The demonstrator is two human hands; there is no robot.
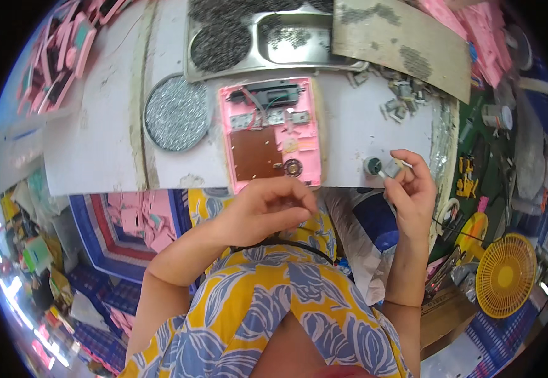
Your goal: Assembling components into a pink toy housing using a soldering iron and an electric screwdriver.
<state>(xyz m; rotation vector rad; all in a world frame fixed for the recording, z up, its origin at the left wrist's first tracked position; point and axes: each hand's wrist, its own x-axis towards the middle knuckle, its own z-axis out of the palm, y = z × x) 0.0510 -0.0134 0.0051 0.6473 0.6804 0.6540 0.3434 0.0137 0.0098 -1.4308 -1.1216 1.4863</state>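
A pink plastic casing lies face up at the table's near edge, holding a black cylindrical unit, a brown board, a metal bracket strip and a small round part. My left hand is at its near edge, fingers curled toward the thumb; whatever they may hold is hidden. To the right, my right hand pinches a small silver boxy metal part between thumb and fingers. A pale tip below it reaches the small round pot with dark green contents.
A round tray of small silver pieces stands left of the casing. Behind are a metal sink-like tray of dark bits and a board. Similar silver parts lie far right. A blue crate holds pink pieces. A yellow fan grille is right.
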